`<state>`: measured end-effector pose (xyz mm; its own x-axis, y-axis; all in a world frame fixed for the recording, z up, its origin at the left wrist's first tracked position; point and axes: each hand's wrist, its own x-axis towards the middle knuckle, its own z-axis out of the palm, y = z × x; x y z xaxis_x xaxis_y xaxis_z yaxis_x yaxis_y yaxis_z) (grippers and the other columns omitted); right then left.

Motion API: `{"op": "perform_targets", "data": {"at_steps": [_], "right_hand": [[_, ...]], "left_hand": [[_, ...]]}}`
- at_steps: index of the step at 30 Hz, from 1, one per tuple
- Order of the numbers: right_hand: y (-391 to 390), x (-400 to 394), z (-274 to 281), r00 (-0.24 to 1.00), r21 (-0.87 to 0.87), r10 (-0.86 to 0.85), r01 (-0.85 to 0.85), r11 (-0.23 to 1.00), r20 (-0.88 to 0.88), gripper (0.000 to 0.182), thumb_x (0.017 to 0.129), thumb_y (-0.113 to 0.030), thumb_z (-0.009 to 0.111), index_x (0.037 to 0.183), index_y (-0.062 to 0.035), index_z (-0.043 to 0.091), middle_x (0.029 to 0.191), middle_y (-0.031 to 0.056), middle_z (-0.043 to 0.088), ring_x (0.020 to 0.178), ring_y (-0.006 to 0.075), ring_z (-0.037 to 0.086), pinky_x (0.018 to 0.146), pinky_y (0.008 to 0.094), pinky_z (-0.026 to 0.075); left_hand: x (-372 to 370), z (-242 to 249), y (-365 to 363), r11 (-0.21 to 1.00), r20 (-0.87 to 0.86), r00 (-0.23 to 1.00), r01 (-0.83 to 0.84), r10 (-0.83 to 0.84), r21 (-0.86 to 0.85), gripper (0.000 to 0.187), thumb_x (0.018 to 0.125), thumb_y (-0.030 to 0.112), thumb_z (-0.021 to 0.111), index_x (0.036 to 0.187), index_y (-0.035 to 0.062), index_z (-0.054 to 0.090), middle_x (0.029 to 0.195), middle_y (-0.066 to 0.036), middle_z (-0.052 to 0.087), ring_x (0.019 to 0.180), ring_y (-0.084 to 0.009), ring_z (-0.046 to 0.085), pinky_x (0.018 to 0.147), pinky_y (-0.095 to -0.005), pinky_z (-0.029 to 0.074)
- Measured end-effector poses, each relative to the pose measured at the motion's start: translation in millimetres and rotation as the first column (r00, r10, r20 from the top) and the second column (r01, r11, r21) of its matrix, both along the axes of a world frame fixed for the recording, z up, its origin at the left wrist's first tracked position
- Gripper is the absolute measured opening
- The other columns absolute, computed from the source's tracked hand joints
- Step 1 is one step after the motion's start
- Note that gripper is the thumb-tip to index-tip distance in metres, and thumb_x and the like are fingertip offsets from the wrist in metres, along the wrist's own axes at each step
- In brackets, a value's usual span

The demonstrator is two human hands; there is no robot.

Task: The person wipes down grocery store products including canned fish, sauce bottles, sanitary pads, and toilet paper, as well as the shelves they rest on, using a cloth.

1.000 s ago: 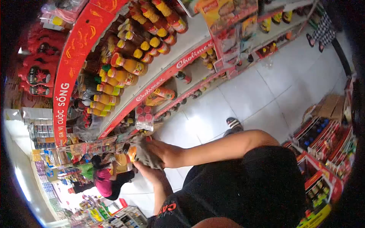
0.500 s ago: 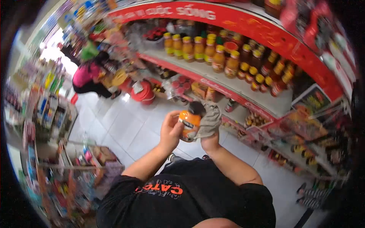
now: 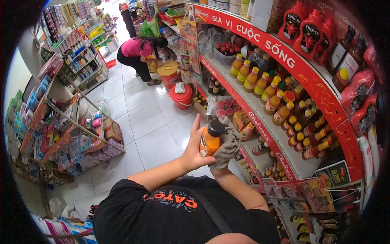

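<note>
In front of my chest, my left hand point(image 3: 194, 151) is wrapped round a small orange bottle point(image 3: 211, 143) with a black cap point(image 3: 216, 128). The bottle stands nearly upright, its label partly covered by my thumb; one finger sticks up beside it. Against its right side lies a crumpled grey cloth point(image 3: 228, 147). My right hand point(image 3: 219, 171) holds this cloth from below, and the cloth hides most of its fingers.
Shelves on the right hold yellow-capped sauce bottles point(image 3: 260, 83) and red chilli sauce bottles point(image 3: 310, 32). Ahead, a person in a pink top point(image 3: 136, 48) bends near a red bucket point(image 3: 181, 97). A wire rack point(image 3: 87, 134) with packets stands left of the tiled floor point(image 3: 142, 122).
My view has swung round, bringing the aisle and bending person nearer the middle. The bottle has turned more upright, and my left hand's grip on it has shifted. The cloth stays beside it.
</note>
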<state>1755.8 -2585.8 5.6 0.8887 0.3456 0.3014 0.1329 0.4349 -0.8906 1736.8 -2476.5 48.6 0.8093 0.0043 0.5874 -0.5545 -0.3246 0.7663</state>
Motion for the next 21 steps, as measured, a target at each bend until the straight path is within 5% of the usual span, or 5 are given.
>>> {"op": "perform_targets", "data": {"at_steps": [4, 6, 8, 13, 21], "right_hand": [[-13, -7, -2, 0.856, -0.346, -0.195, 0.388, 0.854, 0.479, 0.053, 0.085, -0.044, 0.047, 0.124, -0.0095, 0.038, 0.119, 0.0064, 0.045, 0.109, 0.0195, 0.046, 0.094, 0.0338, 0.037], [-25, -5, -15, 0.991, 0.077, 0.031, -0.022, 0.997, -0.129, 0.046, 0.086, -0.033, 0.049, 0.125, -0.0108, 0.037, 0.122, 0.0091, 0.043, 0.114, 0.0207, 0.042, 0.097, 0.0347, 0.033], [-37, -8, -20, 0.721, 0.818, 0.610, -0.105, 0.565, -0.329, 0.038, 0.086, -0.020, 0.050, 0.122, -0.0120, 0.040, 0.122, 0.0094, 0.044, 0.115, 0.0203, 0.041, 0.098, 0.0349, 0.032], [-48, -16, -6, 0.993, -0.263, 0.058, -0.028, 0.964, 0.107, 0.043, 0.084, -0.018, 0.051, 0.124, -0.0096, 0.040, 0.127, 0.0046, 0.041, 0.116, 0.0177, 0.040, 0.099, 0.0300, 0.031], [-35, -29, 1, 0.923, 0.170, 0.181, -0.130, 0.977, -0.339, 0.055, 0.084, -0.040, 0.053, 0.128, -0.0119, 0.036, 0.121, 0.0013, 0.045, 0.108, 0.0105, 0.044, 0.088, 0.0262, 0.038]], "left_hand": [[3, 13, 0, 0.984, 0.186, 0.983, -0.031, -0.002, 0.175, 0.083, 0.059, 0.052, 0.071, 0.118, 0.0002, 0.045, 0.137, -0.031, 0.011, 0.129, -0.0431, 0.014, 0.102, -0.0454, 0.019], [0, 7, -7, 0.978, 0.274, 0.960, -0.005, -0.054, 0.211, 0.081, 0.059, 0.052, 0.071, 0.117, 0.0012, 0.046, 0.137, -0.031, 0.012, 0.128, -0.0440, 0.016, 0.102, -0.0479, 0.018], [0, -3, -17, 0.978, 0.393, 0.913, 0.025, -0.106, 0.205, 0.075, 0.059, 0.053, 0.069, 0.112, 0.0034, 0.049, 0.134, -0.027, 0.020, 0.126, -0.0444, 0.022, 0.100, -0.0566, 0.016], [8, -12, -28, 0.968, 0.630, 0.747, 0.069, -0.211, 0.243, 0.072, 0.064, 0.063, 0.059, 0.107, 0.0059, 0.051, 0.124, -0.020, 0.035, 0.119, -0.0416, 0.033, 0.096, -0.0636, 0.016], [5, -9, -13, 0.884, 0.552, 0.799, -0.058, -0.237, 0.463, 0.061, 0.067, 0.050, 0.064, 0.106, 0.0079, 0.042, 0.109, -0.017, 0.049, 0.114, -0.0393, 0.039, 0.097, -0.0569, 0.022]]}}
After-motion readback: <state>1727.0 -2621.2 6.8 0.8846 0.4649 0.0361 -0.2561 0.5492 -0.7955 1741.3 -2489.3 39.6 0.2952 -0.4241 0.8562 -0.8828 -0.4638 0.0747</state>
